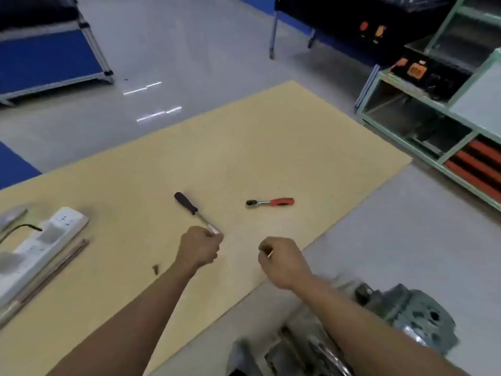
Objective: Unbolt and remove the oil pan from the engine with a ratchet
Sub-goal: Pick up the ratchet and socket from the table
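1. The grey metal engine point(406, 313) is sitting blurred at the lower right, beside the right forearm; its oil pan cannot be picked out.
2. A small dark bolt point(156, 268) is lying loose on the tan wooden board point(244, 147), just beside the left forearm; a sweeping arm could be knocking it away and losing it.
3. The left hand point(200, 248) is clamping around the metal shaft of the black-handled driver point(187, 203), whose handle is pointing away.
4. The right hand point(279, 260) is curling closed, apparently pinching a small pale sliver point(270, 253), too small to identify; dropping it carelessly risks losing it too.
5. The red-handled steel ratchet point(269, 203) is lying flat on the board, ahead of the right hand and apart from both hands, untouched.
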`<state>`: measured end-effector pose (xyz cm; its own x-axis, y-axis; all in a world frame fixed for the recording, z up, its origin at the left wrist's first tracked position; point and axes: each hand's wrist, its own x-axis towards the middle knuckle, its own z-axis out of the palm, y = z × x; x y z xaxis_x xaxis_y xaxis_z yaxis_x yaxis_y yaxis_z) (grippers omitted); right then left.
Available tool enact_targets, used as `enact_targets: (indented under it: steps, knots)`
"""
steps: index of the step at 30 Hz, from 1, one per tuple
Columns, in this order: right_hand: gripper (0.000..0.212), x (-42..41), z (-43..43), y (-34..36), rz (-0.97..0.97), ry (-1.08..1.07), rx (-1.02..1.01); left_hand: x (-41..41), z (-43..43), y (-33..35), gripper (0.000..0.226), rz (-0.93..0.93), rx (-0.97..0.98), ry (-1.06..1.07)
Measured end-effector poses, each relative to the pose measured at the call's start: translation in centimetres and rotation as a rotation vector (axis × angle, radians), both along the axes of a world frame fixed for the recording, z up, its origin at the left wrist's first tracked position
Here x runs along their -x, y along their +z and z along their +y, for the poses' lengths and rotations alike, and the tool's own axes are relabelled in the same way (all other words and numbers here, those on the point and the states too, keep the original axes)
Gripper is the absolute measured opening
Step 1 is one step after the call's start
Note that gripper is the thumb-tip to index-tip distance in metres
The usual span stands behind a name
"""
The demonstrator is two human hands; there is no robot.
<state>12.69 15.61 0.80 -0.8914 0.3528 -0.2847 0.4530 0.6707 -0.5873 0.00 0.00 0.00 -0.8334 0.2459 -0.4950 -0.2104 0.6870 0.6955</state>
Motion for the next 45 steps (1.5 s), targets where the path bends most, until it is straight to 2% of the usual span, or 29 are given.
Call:
enact_targets:
  steps: [3, 6, 10, 14, 16, 18, 21, 24, 26, 28, 30, 33, 37, 39, 45]
  knots:
    - [0.037, 8.2, 3.0, -3.0, -0.1, 0.011, -0.177, 7.5, 2.3, -3.2, 0.03, 0.104, 0.141, 0.134]
    - [0.04, 13.5, 5.3, -4.2, -0.149, 0.021, -0.341, 12.5, 4.0, -4.7, 0.032, 0.111, 0.225, 0.156]
    - [0.035, 15.8, 6.7, -5.3, -0.237, 0.082, -0.502, 15.6, 4.1, -6.0, 0.036, 0.1, 0.296, 0.14]
    - [0.033, 16.2, 7.5, -5.8, -0.269, 0.203, -0.585, 16.8, 3.5, -7.2, 0.05, 0.126, 0.321, 0.282]
    - [0.036, 16.2, 8.2, -6.1, -0.279, 0.255, -0.599, 17.5, 3.8, -7.6, 0.048, 0.157, 0.339, 0.278]
    - [0.033, 15.8, 8.4, -6.2, -0.282, 0.278, -0.527, 18.2, 4.4, -7.6, 0.036, 0.194, 0.382, 0.193]
    - [0.017, 15.4, 8.3, -5.9, -0.28, 0.24, -0.295, 18.5, 4.9, -6.8, 0.017, 0.206, 0.4, 0.069]
    - [0.018, 14.6, 7.6, -3.9, -0.255, 0.134, -0.101, 17.7, 5.3, -5.2, 0.004, 0.083, 0.197, 0.007]
    - [0.023, 13.5, 7.2, -1.8, -0.155, 0.008, 0.078, 16.0, 5.7, -3.0, 0.012, 0.021, 0.002, -0.07]
    - [0.026, 11.7, 7.1, 1.0, -0.038, -0.122, 0.259, 13.8, 6.1, -0.1, 0.027, 0.052, -0.113, -0.213]
    - [0.033, 9.3, 7.1, 4.5, 0.063, -0.245, 0.443, 10.9, 6.6, 3.4, 0.033, 0.104, -0.199, -0.332]
    - [0.048, 4.0, 6.9, 10.5, 0.205, -0.351, 0.633, 5.1, 6.9, 8.6, 0.012, 0.087, -0.335, -0.439]
    - [0.047, -6.0, 6.0, 18.0, 0.332, -0.381, 0.761, -5.0, 7.0, 14.2, 0.061, 0.184, -0.408, -0.546]
    - [0.046, -11.5, 5.2, 21.0, 0.355, -0.396, 0.796, -10.5, 7.1, 16.2, 0.078, 0.215, -0.479, -0.58]
    - [0.045, -27.8, 3.1, 27.6, 0.326, -0.505, 0.8, -27.4, 8.5, 22.2, 0.076, 0.278, -0.612, -0.669]
